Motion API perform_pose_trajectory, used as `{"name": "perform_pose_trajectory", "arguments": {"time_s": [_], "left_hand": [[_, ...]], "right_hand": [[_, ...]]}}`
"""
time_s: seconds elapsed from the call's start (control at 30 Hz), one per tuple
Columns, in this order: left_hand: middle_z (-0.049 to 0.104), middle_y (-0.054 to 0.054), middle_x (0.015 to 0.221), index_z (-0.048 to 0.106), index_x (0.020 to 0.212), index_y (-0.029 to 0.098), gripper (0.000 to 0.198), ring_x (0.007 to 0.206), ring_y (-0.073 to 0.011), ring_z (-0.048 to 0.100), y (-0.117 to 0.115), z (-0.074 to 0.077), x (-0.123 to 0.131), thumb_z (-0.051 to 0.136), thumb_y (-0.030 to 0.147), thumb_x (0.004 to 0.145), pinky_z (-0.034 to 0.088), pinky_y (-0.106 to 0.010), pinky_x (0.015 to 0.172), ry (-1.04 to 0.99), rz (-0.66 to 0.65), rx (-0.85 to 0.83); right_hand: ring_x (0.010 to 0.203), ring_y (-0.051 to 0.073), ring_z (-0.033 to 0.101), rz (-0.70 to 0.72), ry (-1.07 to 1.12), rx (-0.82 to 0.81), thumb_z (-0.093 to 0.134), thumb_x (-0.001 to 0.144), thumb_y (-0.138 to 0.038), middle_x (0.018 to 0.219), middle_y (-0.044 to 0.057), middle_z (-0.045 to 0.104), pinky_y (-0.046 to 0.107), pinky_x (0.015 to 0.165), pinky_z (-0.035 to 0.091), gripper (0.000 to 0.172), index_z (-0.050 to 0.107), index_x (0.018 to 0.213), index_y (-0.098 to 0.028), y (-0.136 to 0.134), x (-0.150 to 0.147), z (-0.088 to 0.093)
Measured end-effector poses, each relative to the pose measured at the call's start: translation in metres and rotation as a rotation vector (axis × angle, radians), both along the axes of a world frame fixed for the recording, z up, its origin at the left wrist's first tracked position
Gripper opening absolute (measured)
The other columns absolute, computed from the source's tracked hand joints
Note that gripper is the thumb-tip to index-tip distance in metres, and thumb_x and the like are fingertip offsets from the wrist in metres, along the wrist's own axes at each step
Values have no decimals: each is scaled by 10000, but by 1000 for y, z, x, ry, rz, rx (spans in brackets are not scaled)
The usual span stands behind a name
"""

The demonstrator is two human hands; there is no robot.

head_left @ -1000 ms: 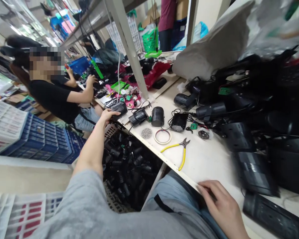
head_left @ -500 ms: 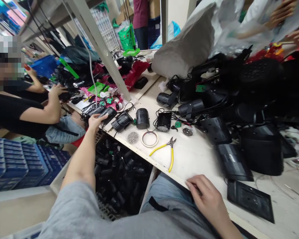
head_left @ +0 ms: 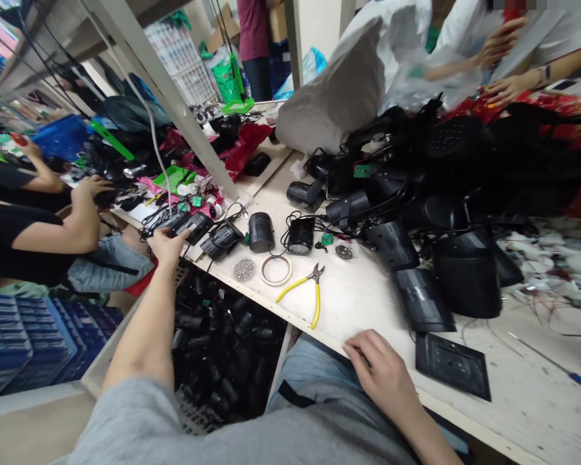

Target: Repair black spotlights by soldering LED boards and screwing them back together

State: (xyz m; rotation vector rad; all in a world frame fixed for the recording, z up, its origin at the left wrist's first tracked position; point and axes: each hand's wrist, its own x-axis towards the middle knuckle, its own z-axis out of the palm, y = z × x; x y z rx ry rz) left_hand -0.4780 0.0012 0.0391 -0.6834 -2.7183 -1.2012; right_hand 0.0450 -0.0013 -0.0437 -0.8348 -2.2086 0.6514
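Fingers (left hand) touch a black casing ahead.

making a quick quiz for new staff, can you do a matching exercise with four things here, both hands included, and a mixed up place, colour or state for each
Things
1. pliers
2. pale ring
3. left hand
4. right hand

Descriptions
A. touching a black part
B. between the pliers and the small metal bits
C. at the near edge of the table
D. yellow handles, spread apart

Right pairs: 1-D, 2-B, 3-A, 4-C
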Motion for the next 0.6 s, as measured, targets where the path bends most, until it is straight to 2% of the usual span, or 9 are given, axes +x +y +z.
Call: {"name": "perform_pose_trajectory", "arguments": {"time_s": [0.07,0.13,0.2,0.27,0.3,0.43,0.53,0.6], "left_hand": [[533,-76,1053,581,979,186,369,1165,-333,537,1,8,22,779,306,691,408,-489,1122,173,-28,14],[555,-66,1033,611,991,198,311,1077,-298,583,9,14,51,753,312,739,472,-444,1049,254,-239,-9],[565,-71,1062,637,1006,199,273,955,-259,618,22,16,82,724,323,779,522,-406,947,245,-467,-52],[593,-81,1044,659,1010,201,249,1008,-281,615,41,13,110,718,305,792,488,-419,1003,257,-636,-160],[608,-93,1055,657,1064,200,303,1049,-302,612,51,11,122,730,308,790,466,-435,1037,245,-668,-200],[630,-190,1193,531,1349,146,616,1229,-402,578,88,-3,147,742,371,816,400,-506,1113,127,-572,-245],[572,-264,1342,450,1449,135,876,1337,-472,513,103,-13,154,842,426,721,368,-544,1140,58,-531,-317],[527,-290,1411,442,1469,139,983,1360,-498,492,108,-17,156,895,429,647,361,-557,1146,27,-527,-354]], "right_hand": [[743,151,636,-2,-4,-9,497,1028,-216,798,27,637,278,686,523,201,611,862,-211,0,0,0],[742,153,636,-6,2,3,495,1029,-218,794,27,636,282,684,519,207,607,856,-211,0,0,-1],[742,156,637,-2,7,17,493,1031,-220,792,28,635,283,684,517,208,605,856,-210,0,0,-1],[741,161,638,7,1,19,491,1030,-223,791,33,636,288,679,517,208,605,857,-211,1,1,-2],[740,164,639,12,-2,18,490,1030,-223,790,35,636,291,678,518,208,607,858,-212,1,2,-2],[733,165,632,14,4,37,497,1023,-203,785,31,630,290,681,515,200,600,852,-208,-1,3,-4],[736,159,627,6,7,56,502,1018,-180,788,25,624,284,685,508,192,592,850,-204,-2,4,-4],[739,159,627,5,2,56,499,1019,-178,790,26,627,286,686,508,195,593,850,-204,-2,4,-4]]}}
